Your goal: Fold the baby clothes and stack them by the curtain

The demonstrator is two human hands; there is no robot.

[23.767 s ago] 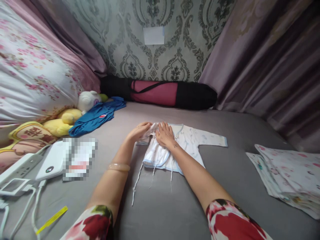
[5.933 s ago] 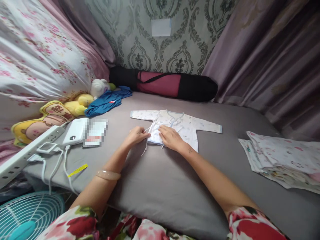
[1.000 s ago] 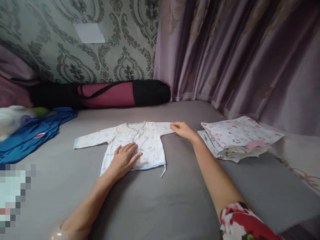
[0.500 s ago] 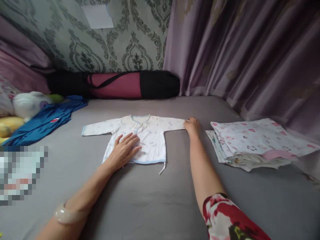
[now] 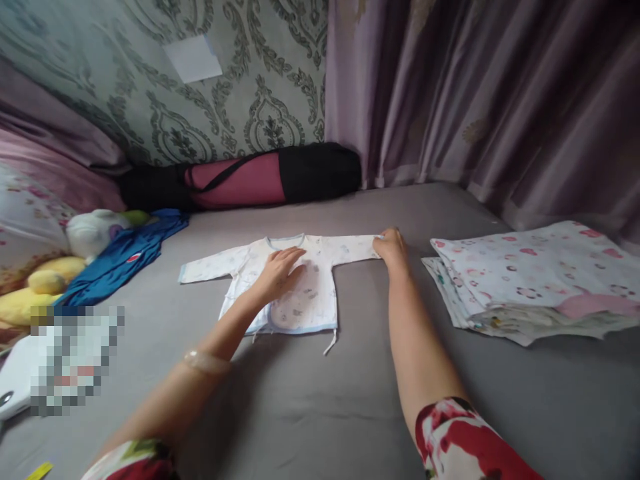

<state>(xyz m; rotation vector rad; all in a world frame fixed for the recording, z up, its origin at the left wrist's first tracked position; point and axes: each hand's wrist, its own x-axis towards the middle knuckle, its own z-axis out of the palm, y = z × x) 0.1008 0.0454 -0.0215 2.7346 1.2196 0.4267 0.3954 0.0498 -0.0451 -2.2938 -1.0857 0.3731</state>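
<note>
A white baby shirt (image 5: pixel 305 297) with pale blue trim and small prints lies spread out, sleeves stretched to both sides. Thin ties hang from its bottom hem. At the right cuff, my right hand (image 5: pixel 393 247) is closed, its fingers gripping the sleeve end. My left hand (image 5: pixel 280 273) is over the shirt's upper front, fingers extended and close together; whether the palm touches the cloth I cannot tell. A pale bangle (image 5: pixel 207 363) circles my left forearm.
Folded printed cloths (image 5: pixel 540 273) are stacked at the right on the grey sheet (image 5: pixel 320 407). To the left lie a blue garment (image 5: pixel 125 257), plush toys (image 5: pixel 95 233) and a blurred-out item (image 5: pixel 80 360). A black and maroon long bag (image 5: pixel 245 180) runs along the wall.
My left hand has moved up and right across the shirt, from its lower front towards the collar. The shirt front looks smoother. My right hand stays on the cuff. The view has shifted slightly.
</note>
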